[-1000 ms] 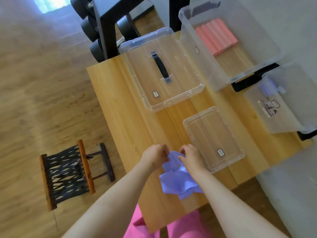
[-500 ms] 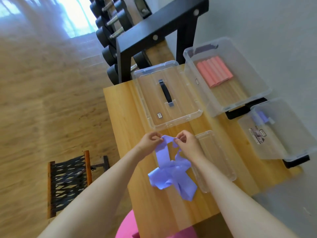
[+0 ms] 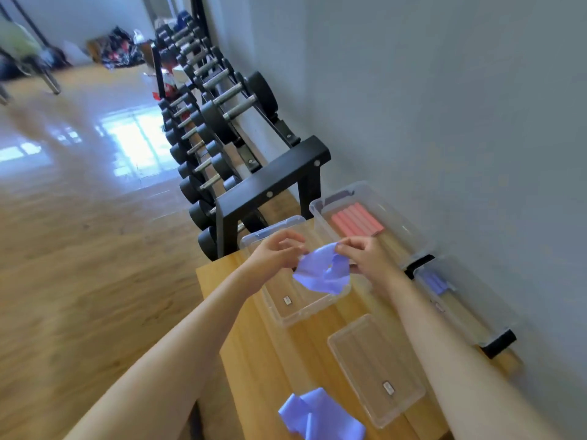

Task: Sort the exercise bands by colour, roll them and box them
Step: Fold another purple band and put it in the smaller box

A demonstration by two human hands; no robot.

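Observation:
A purple exercise band (image 3: 320, 274) hangs in the air between both hands, above the big lid. My left hand (image 3: 276, 254) pinches its left end and my right hand (image 3: 365, 254) pinches its right end. Another crumpled stretch of purple band (image 3: 320, 416) lies on the wooden table (image 3: 254, 350) near the front edge; whether it joins the held piece I cannot tell. Several pink rolled bands (image 3: 357, 223) lie in the large clear box (image 3: 413, 236) at the back. A purple roll (image 3: 435, 282) sits in the smaller clear box (image 3: 470, 309) on the right.
A large clear lid (image 3: 286, 312) lies under the hands and a small clear lid (image 3: 374, 366) lies nearer me. A black dumbbell rack (image 3: 241, 192) stands off the table's far end. A grey wall runs along the right; wooden floor lies to the left.
Both hands have lifted the purple band off the table and hold it higher and farther away, spread between them. The camera has tilted up, showing more of the rack and room.

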